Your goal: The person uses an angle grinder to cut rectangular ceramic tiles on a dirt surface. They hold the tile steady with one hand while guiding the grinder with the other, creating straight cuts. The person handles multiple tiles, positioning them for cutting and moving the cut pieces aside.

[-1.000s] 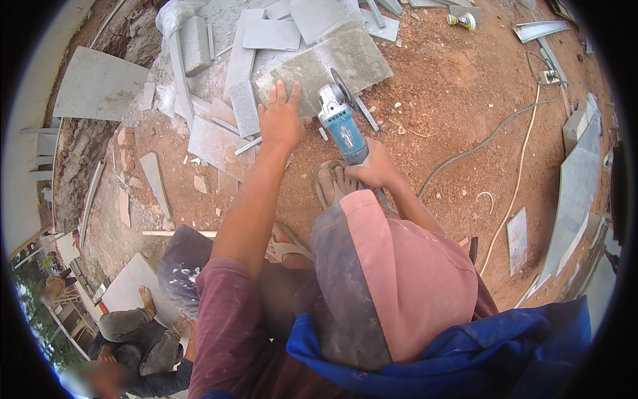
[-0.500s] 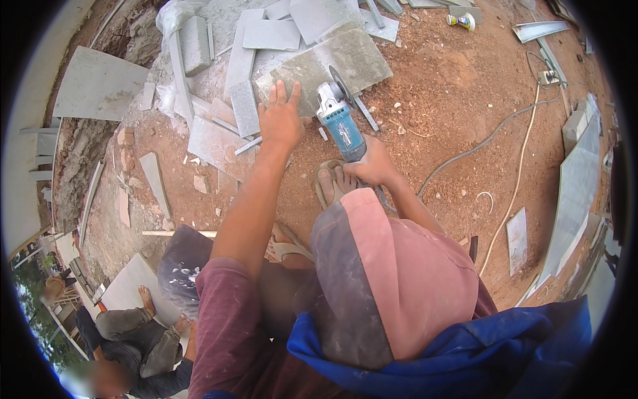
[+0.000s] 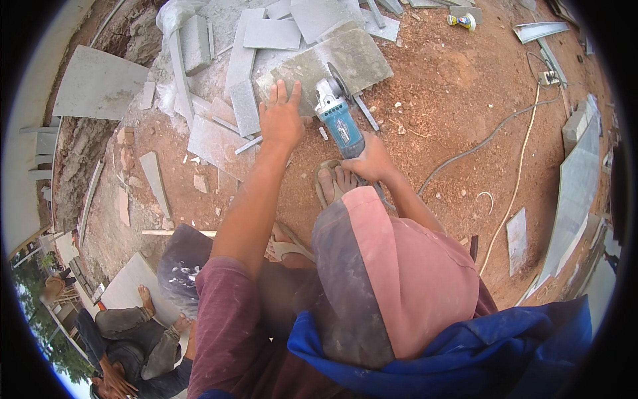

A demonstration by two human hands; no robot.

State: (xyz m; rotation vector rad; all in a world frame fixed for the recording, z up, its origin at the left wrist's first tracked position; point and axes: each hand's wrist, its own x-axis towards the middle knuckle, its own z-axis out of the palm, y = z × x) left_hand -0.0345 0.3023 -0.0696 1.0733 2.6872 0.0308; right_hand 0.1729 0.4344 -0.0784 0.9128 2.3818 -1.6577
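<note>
My right hand (image 3: 370,158) is wrapped around the rear body of a teal angle grinder (image 3: 343,126). Its silver head points away from me, and the dark disc (image 3: 337,81) stands on edge over the right part of a grey-brown stone slab (image 3: 362,56). Whether the disc touches the slab I cannot tell. Fingers stretched out, my left hand (image 3: 282,120) lies on the slab's near left edge. A narrow grey strip (image 3: 367,113) sticks out below the slab, just right of the grinder's head. My sandalled foot (image 3: 335,181) is right below the grinder.
Grey cut slabs (image 3: 271,34) pile up beyond my left hand. A grey cord (image 3: 478,118) and a pale cable (image 3: 522,169) cross the dirt to a socket box (image 3: 548,78). A seated person (image 3: 143,346) is at lower left. A yellow-white cup (image 3: 462,22) lies at the far right.
The grinder's head and disc have shifted very slightly left and away from me. My left hand stays in place. The seated person at lower left has brought a hand up to the head.
</note>
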